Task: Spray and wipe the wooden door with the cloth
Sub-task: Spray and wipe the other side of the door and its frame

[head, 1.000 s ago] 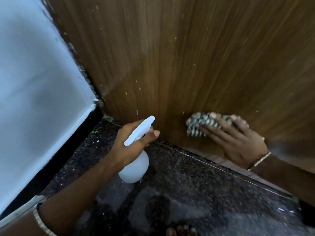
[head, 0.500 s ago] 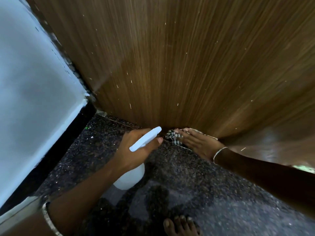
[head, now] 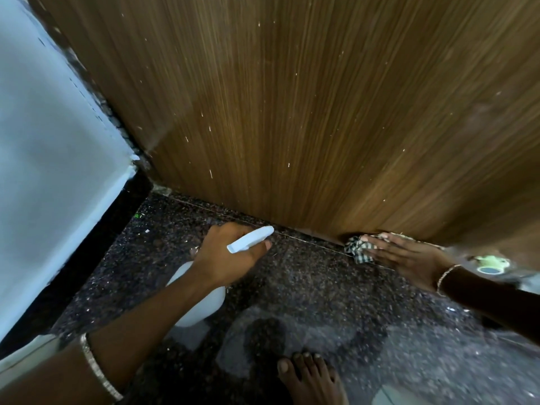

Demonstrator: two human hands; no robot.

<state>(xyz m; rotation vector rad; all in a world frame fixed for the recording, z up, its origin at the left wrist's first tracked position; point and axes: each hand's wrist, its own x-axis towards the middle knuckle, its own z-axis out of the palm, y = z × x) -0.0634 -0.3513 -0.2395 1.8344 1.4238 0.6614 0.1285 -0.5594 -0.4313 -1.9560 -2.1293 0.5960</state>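
**Wiping along the door's bottom edge**

Obs: wooden door [head: 292, 112] upright ahead. The cloth [head: 358, 252] sits at its lower edge, pressed under the straight fingers of the right hand [head: 409, 260], probably for even contact. The left hand [head: 230, 258] grips the spray bottle [head: 201, 299], nozzle pointing doorward, likely ready to re-spray.

A single head-worn view looks steeply down and forward from close in, facing the foot of the wooden door [head: 292, 112], which fills the upper frame (its grain lines fan outward under the wide lens). The speckled floor [head: 321, 287] takes the lower half, a pale wall [head: 43, 171] fills the left side, and a bare foot [head: 309, 375] sits at the bottom edge.
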